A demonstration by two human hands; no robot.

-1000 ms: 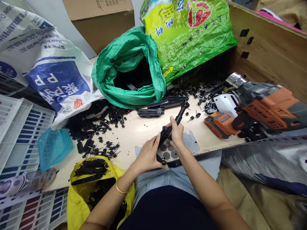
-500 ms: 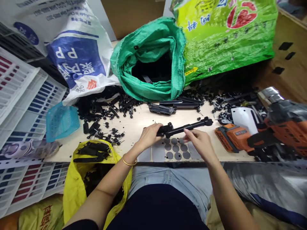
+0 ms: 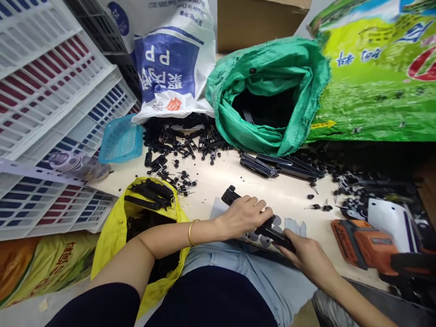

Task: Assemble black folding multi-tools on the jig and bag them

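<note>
A long black plastic arm point(image 3: 276, 236) with a small knob at its far left end slants down to the right over the front edge of the table point(image 3: 211, 181). My left hand point(image 3: 242, 217) is wrapped over its middle from above. At the lower right end, my right hand point(image 3: 303, 249) pinches it between thumb and fingers. Below the arm, round grey discs point(image 3: 276, 221) show on a sheet on the table, partly covered by my hands. More long black plastic pieces point(image 3: 259, 164) lie in a small stack beyond my hands.
An open yellow bag point(image 3: 112, 245) with black parts stands at the left front. Behind are a green sack point(image 3: 225, 113) and a white sack point(image 3: 170, 68). Loose black parts point(image 3: 184, 177) and a blue basket point(image 3: 122, 141) lie left. An orange-black power tool point(image 3: 368, 245) sits right.
The view has turned, so the table things appear farther right. The black arm has swung from rising rightward to sloping down rightward and nearer. My left hand now covers its middle.
</note>
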